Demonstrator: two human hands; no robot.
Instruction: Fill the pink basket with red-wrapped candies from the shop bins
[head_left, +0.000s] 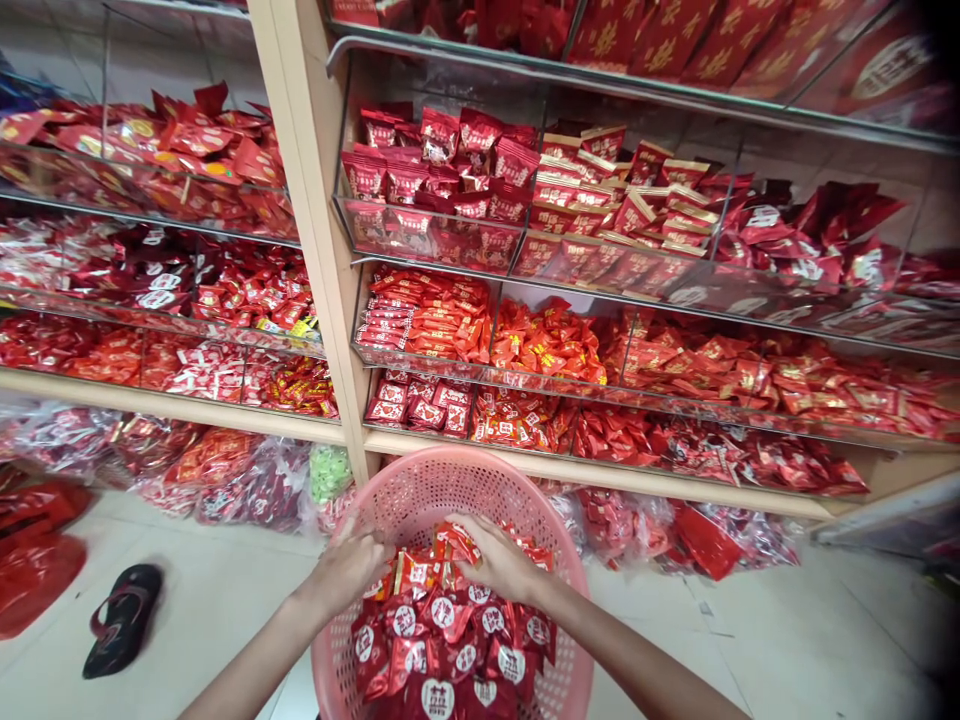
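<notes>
Red sweet packets [450, 620] fill the pink basket [420, 490]; left hand [349, 570] and right hand [499, 560] each grip some.

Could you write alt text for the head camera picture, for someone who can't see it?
Two bare hands, left hand and right hand, reach into a pink basket of red sweet packets. Behind it stand shelves with clear bins of more red packets; a black sandal lies on the floor.

stocked shelves [637, 300], black sandal [122, 617], floor bags [225, 475]
</notes>
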